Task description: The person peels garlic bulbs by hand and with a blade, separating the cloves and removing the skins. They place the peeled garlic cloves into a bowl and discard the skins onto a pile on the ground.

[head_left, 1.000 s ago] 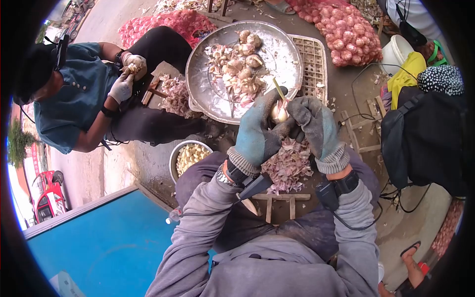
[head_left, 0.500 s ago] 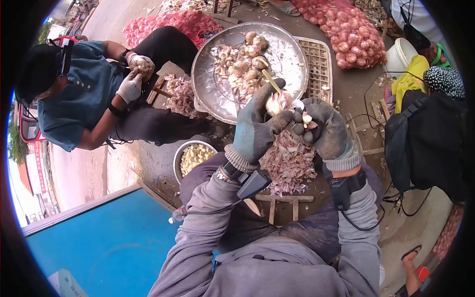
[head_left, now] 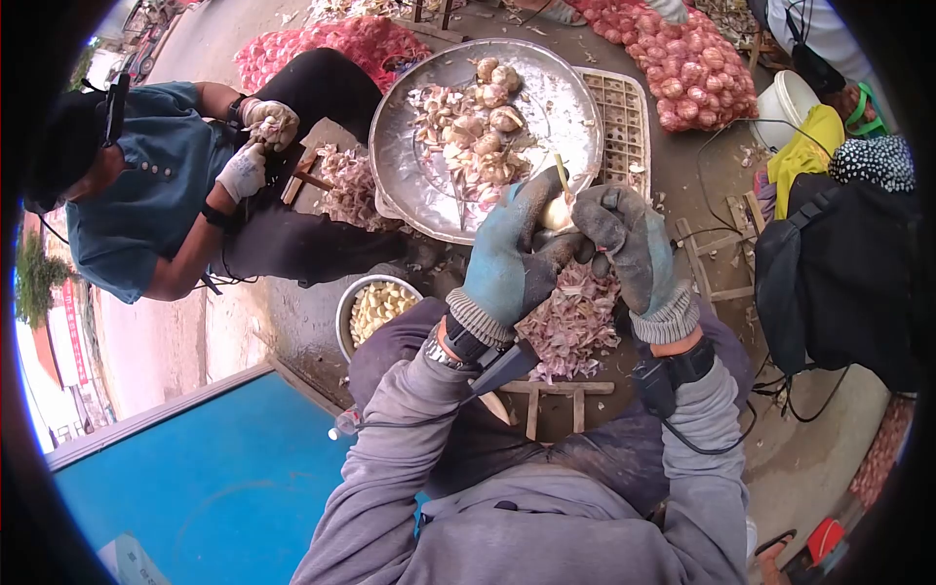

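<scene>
My left hand (head_left: pixel 517 249), in a worn grey-blue glove, is closed around a pale garlic bulb (head_left: pixel 558 214) with its stem pointing up. Gloved alike, my right hand (head_left: pixel 632 249) has its fingers curled against the bulb's right side. A pinkish bit of garlic clove shows at its lower fingers; the rest of what it holds is hidden. Just beyond is a wide metal pan (head_left: pixel 390 161) with garlic bulbs (head_left: pixel 506 119) and loose cloves and skins. Beneath my hands lies a heap of papery garlic skins (head_left: pixel 568 327).
A bowl of peeled cloves (head_left: pixel 381 309) stands left of my knees. A co-worker (head_left: pixel 146 185) at the left holds garlic. Red net sacks (head_left: pixel 687 73) lie at the back. A plastic crate (head_left: pixel 624 117) is under the pan, a blue board (head_left: pixel 195 468) lower left, a black bag (head_left: pixel 829 283) right.
My right hand has moved left and up onto the bulb, its fingers folding over. The cloves that showed at its fingertips are now mostly covered. A hand has appeared at the far net sack.
</scene>
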`<act>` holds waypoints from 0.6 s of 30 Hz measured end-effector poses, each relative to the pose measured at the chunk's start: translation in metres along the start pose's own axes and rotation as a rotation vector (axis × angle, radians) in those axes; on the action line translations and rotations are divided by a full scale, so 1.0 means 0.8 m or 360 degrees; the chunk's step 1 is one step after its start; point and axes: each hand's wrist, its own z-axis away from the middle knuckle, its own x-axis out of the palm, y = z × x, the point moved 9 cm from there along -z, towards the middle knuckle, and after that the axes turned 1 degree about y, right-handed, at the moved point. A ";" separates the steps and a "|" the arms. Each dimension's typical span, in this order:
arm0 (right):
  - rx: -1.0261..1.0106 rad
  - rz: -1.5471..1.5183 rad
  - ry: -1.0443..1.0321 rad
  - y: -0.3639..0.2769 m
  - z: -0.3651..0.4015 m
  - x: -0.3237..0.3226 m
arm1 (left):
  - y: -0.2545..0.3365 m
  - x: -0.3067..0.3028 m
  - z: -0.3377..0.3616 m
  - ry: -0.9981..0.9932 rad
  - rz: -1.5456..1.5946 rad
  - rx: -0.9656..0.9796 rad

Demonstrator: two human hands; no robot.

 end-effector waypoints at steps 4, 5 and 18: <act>-0.0008 0.0161 0.0156 0.003 0.001 0.004 | -0.003 0.001 0.001 -0.0006 0.0021 0.0012; -0.0008 0.0096 0.0169 0.005 0.002 0.003 | -0.011 0.002 0.001 -0.0011 0.0187 -0.0066; 0.0060 -0.0323 0.0129 0.017 0.008 -0.011 | -0.021 0.024 0.009 -0.0002 0.1028 -0.0523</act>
